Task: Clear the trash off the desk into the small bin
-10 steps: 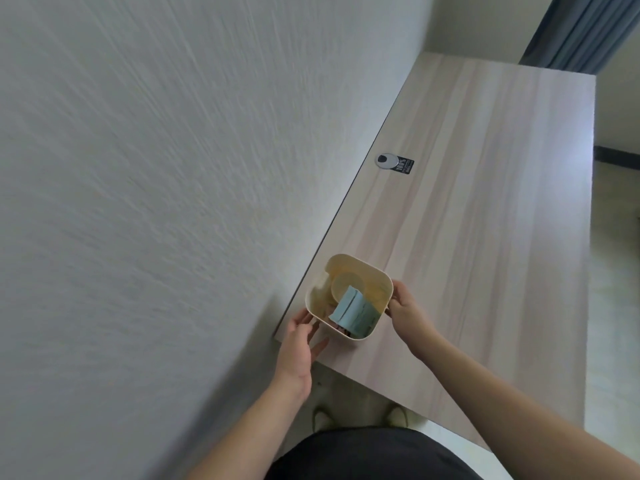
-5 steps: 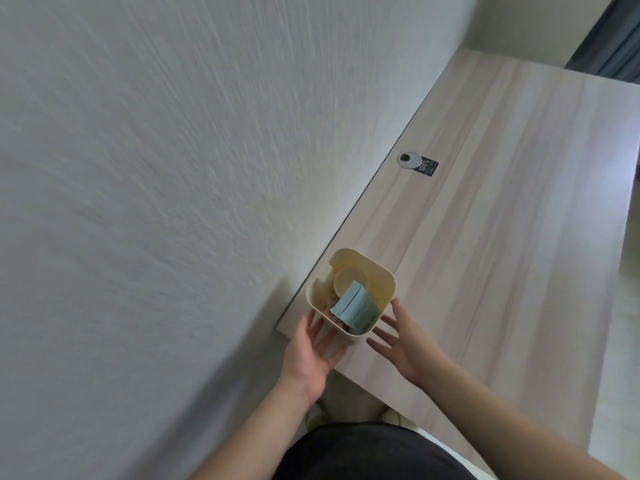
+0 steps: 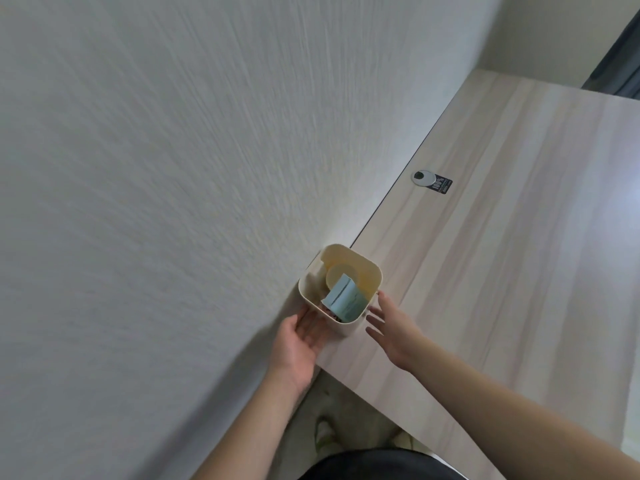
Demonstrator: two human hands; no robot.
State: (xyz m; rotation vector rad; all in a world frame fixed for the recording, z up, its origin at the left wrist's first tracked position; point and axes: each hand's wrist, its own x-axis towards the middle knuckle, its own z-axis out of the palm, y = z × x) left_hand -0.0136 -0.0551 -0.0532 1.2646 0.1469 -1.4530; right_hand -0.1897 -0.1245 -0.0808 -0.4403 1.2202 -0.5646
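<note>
Both hands (image 3: pixel 394 327) now off bin (image 3: pixel 341 327)

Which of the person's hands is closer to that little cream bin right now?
Left. The left hand, fingers straight, lies against the small bin at its near-left wall; the right hand is spread open beside its right side, fingertips about touching.

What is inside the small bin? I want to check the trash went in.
The small bin holds a light blue paper leaning over a round pale cup-like item. Something dark shows beneath the paper; the bin's bottom is covered.
</note>
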